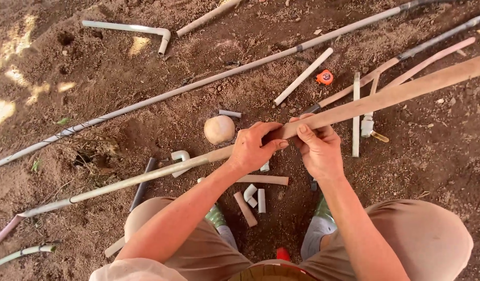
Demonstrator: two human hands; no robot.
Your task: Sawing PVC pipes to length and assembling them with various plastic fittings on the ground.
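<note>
Fingers [266,136] curled shut round a long tan pipe [396,93], left hand [253,148] and right hand [318,148] close together at mid-length. Held above the soil [94,78], running near left to far right. Seemingly gripping and steadying; calls for firm two-handed hold. Beneath: pipe offcuts [245,208], pale ball [219,129]; farther off, orange tape measure [325,77].

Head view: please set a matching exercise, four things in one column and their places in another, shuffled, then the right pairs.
Things:
1. long pipe
2. tape measure
3. round ball
4. elbow pipe

Places:
A. on the soil at the upper left
B. held in the left hand and the right hand
C. on the ground just left of the left hand
D. on the soil above the right hand, orange

Pairs: 1-B, 2-D, 3-C, 4-A
</note>
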